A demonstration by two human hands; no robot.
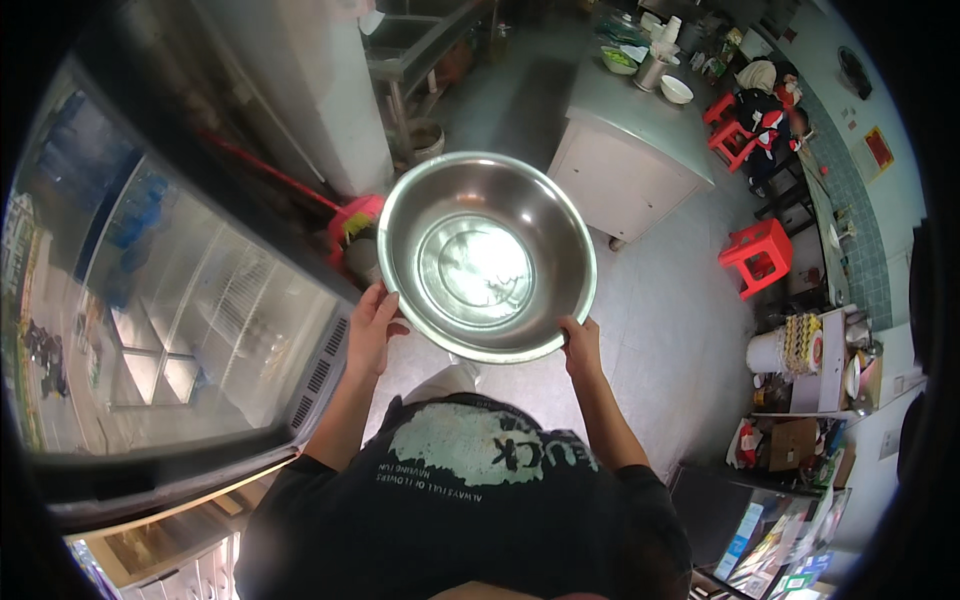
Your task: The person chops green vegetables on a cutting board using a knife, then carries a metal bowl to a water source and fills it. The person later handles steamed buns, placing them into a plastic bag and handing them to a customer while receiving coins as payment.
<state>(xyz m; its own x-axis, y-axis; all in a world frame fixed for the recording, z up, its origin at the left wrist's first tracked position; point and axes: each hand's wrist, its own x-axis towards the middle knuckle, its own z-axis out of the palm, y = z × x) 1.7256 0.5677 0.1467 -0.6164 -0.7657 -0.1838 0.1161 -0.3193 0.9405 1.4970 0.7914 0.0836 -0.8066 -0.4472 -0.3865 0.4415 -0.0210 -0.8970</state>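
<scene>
A wide stainless steel basin (480,262) is held in front of my body, above the floor. Nothing lies inside it; bright light reflects from its round bottom. My left hand (370,322) grips the rim at the lower left, thumb on the edge. On the opposite side, my right hand (582,343) pinches the rim at the lower right. The fingers beneath the rim are partly hidden on both sides.
A glass-door display fridge (225,300) stands close on my left. Ahead are a pink dustpan (352,217), a bucket (426,141) and a steel-topped counter (622,124) with bowls. Red plastic stools (757,255) stand to the right, with a seated person (776,139) further off.
</scene>
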